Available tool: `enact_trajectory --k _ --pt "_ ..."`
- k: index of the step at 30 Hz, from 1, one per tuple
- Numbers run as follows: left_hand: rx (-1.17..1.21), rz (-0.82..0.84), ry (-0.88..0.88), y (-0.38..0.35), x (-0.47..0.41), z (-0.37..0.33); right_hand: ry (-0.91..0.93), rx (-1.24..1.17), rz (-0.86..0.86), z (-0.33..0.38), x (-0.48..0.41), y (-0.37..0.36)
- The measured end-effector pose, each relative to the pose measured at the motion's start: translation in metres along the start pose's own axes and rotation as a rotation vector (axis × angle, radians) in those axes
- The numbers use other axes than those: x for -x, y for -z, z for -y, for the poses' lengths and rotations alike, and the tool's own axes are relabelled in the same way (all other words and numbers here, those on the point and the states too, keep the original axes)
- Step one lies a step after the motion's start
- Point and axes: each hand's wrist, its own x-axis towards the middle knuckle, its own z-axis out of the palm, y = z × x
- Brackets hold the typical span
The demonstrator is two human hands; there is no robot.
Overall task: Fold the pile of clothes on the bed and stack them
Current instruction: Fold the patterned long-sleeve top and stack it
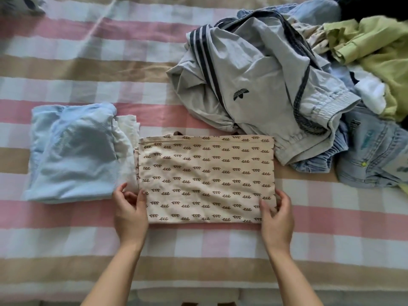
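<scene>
A cream cloth with small brown squiggles (205, 177) lies folded flat into a rectangle in the middle of the bed. My left hand (130, 213) pinches its near left corner, thumb on top. My right hand (277, 217) grips its near right corner the same way. To the left lies a folded light blue garment (72, 151) on a white one (127, 138), touching the cream cloth's left edge. The unfolded pile sits at the back right, topped by grey track trousers with dark stripes (254, 80).
The pile also holds a yellow-green garment (375, 47), blue denim (371, 157) and a white piece (371, 91). The bedspread (88, 62) is checked in pink, beige and white. Its near edge runs along the bottom of the view.
</scene>
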Motion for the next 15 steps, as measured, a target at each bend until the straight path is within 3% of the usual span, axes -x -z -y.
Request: enact_trajectory --k 4,7,10,12,15 --pt "-0.172 0.052 -0.038 -0.003 -0.004 0.009 -0.005 0.038 -0.029 -0.006 -0.009 0.002" --pt "-0.241 -0.018 -0.005 -0.001 -0.004 -0.002 -0.018 0.069 -0.027 -0.004 -0.009 0.005" --pt "-0.228 -0.100 -0.307 -0.016 0.017 -0.040 -0.024 0.072 -0.016 -0.001 0.002 0.014" --pt "-0.150 0.094 -0.480 -0.043 0.036 -0.077 -0.077 0.073 0.039 -0.003 0.009 0.018" --pt "-0.091 0.358 -0.509 -0.097 0.062 -0.133 -0.172 0.074 0.141 -0.004 0.014 0.023"
